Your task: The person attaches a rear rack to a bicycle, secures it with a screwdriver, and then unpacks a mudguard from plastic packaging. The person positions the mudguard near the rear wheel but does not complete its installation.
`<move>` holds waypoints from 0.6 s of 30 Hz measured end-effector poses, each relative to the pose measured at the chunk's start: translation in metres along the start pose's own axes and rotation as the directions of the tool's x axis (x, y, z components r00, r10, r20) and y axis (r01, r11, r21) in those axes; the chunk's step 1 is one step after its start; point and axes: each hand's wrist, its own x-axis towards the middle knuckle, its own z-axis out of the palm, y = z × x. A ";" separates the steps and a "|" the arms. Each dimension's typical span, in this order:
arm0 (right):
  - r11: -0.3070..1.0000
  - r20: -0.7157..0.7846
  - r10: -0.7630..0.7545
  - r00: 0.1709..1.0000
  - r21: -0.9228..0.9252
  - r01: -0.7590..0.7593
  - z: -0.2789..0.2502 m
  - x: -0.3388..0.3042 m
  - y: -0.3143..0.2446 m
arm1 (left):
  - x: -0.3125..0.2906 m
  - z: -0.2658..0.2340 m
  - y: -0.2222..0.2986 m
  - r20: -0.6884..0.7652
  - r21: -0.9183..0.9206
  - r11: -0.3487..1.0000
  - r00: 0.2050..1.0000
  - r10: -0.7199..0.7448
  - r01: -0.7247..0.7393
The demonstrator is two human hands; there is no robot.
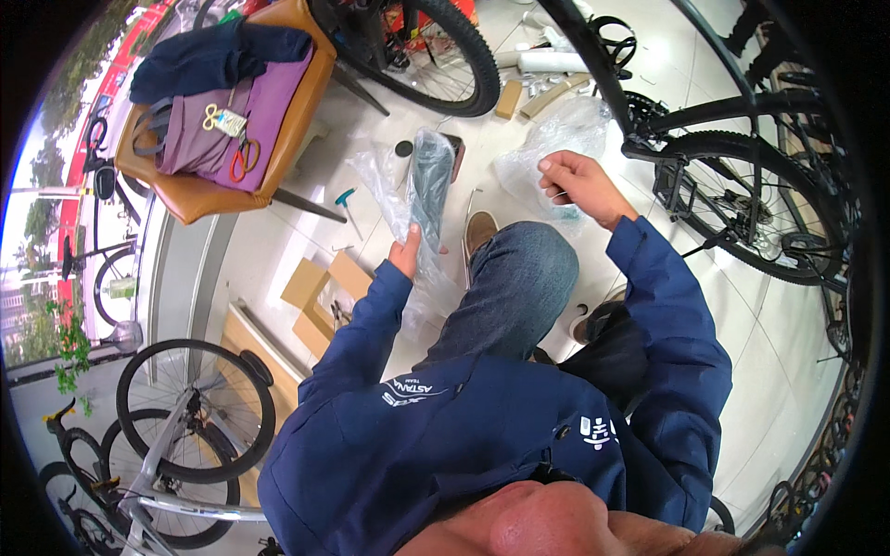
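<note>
My left hand (405, 250) is closed on the lower end of a long, dark grey item in clear plastic wrap (430, 181). The item stands out in front of my knee, and loose plastic film hangs around it. What it is under the wrap I cannot make out. To the right, my right hand (584, 185) is raised with its fingers curled and pinched together; anything between the fingertips is too small to tell. Below or behind that hand, a crumpled clear plastic bag (528, 171) lies on the tiled floor.
An open cardboard box (311, 283) and a teal-handled tool (346, 197) lie to the left. A brown chair (190, 199) holds clothes and red-handled scissors (246, 159). Bicycle wheels stand at the far side (482, 69) and right (691, 148). A silver bicycle (153, 463) is at lower left.
</note>
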 end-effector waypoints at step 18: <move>0.958 0.034 0.030 0.999 -0.286 -0.019 -0.048 -0.027 0.021 | -0.013 -0.131 -0.189 -0.553 0.273 0.961 0.824 0.125 0.038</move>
